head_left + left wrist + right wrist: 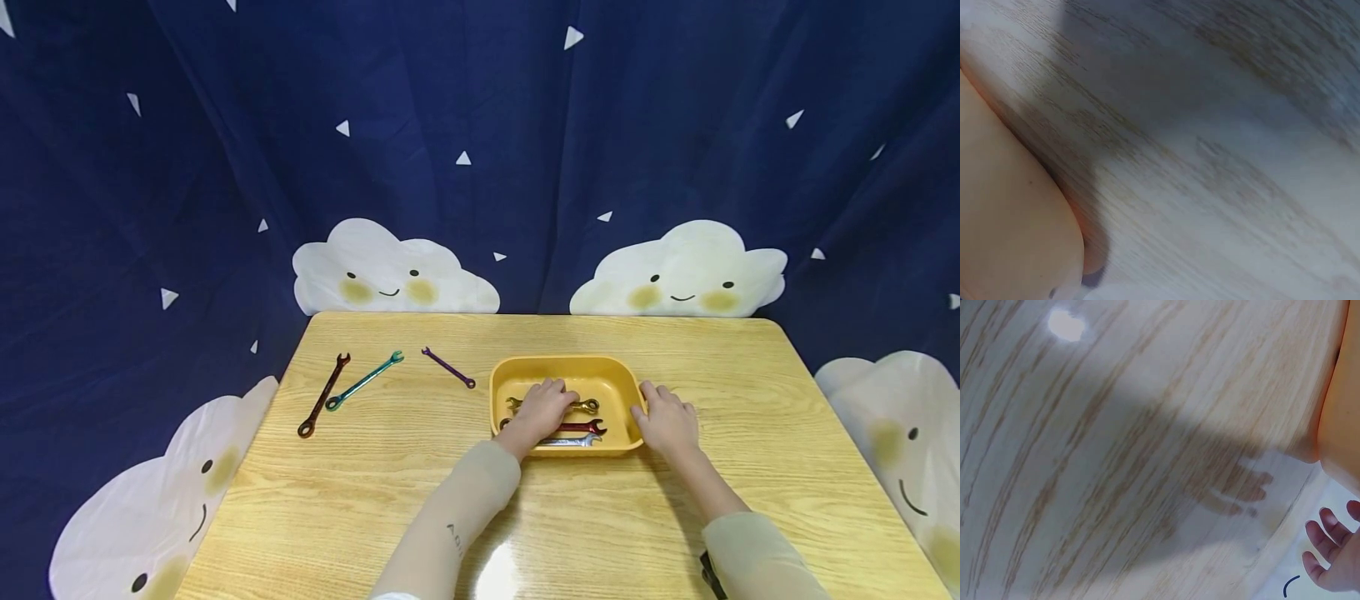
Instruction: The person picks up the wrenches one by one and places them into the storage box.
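Observation:
A yellow plastic basin point(562, 363) stands right of the table's middle. Inside lie a gold wrench point(588, 406), a red wrench point(585, 427) and a silver-blue wrench point(573, 440). My left hand point(542, 410) reaches into the basin, its fingers curled over the middle of the gold wrench and partly hiding all three. At the basin's right wall my right hand point(669, 423) grips the rim, thumb toward the inside. The left wrist view shows blurred skin point(1016, 206) and tabletop. In the right wrist view a hand point(1338, 550) with spread fingers appears at lower right.
Left of the basin, on the wooden table point(345, 500), lie a dark red wrench point(324, 395), a teal wrench point(366, 380) touching or close beside it, and a small purple wrench point(448, 367). A dark blue curtain point(510, 100) with clouds hangs behind the table's far edge.

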The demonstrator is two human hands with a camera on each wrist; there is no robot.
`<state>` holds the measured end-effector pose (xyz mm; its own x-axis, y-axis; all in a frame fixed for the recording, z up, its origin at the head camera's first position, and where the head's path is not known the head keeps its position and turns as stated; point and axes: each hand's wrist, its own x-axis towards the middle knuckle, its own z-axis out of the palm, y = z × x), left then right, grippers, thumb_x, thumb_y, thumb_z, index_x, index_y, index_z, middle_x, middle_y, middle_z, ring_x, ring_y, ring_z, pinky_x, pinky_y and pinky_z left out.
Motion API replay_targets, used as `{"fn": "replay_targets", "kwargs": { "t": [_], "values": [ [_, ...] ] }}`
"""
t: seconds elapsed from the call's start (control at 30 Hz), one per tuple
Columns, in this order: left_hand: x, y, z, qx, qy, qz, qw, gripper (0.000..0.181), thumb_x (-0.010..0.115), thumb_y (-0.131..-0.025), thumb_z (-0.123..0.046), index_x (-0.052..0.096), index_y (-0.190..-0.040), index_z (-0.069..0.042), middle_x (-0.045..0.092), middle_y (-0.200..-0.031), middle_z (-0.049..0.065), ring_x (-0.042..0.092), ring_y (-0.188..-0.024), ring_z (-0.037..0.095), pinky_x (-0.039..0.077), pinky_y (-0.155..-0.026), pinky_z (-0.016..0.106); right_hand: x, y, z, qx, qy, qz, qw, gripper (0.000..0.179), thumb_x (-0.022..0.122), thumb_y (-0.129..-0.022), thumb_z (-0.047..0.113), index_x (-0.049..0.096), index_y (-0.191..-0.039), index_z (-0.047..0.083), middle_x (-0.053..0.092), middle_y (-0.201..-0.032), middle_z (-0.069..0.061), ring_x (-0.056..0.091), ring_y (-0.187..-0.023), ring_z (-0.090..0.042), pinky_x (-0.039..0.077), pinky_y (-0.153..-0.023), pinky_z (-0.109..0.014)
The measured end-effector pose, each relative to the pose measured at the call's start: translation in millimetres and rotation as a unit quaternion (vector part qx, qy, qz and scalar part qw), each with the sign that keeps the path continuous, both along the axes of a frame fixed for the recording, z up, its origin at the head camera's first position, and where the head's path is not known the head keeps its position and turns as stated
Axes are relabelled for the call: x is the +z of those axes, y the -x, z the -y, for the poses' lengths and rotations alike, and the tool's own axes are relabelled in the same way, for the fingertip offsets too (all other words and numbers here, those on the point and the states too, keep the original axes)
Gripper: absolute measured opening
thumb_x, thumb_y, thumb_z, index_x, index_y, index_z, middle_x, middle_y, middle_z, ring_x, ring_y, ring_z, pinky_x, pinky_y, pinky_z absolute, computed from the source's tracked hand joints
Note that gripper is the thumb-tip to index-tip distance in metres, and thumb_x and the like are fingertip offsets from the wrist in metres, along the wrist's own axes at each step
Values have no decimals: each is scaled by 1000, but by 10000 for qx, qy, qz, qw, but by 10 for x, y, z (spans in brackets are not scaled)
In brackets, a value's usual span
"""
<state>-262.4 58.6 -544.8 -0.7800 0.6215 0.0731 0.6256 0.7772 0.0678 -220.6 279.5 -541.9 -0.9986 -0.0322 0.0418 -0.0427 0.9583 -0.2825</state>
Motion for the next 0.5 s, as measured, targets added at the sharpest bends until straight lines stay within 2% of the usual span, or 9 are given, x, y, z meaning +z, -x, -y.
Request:
{"fn": "replay_targets", "kwargs": {
  "t": [0.2,0.5],
  "values": [
    [2,9,-26,26,17,162,9999,25,48,-95,-26,61,-117,-27,57,-103,-3,52,-94,12,45,-77,26,-9,-1,-8,24,-1,-22,10000,42,44,-93,27,39,-126,3,48,-117,-26,47,-103,-46,31,-86,-62],
    [-12,-2,-76,-10,14,235,9997,23,51,-94,-23,62,-114,-27,56,-98,-5,52,-89,10,45,-74,25,-19,2,1,21,-15,-37,10000,42,44,-93,26,39,-127,2,48,-118,-27,47,-104,-47,31,-87,-62]
  ]
}}
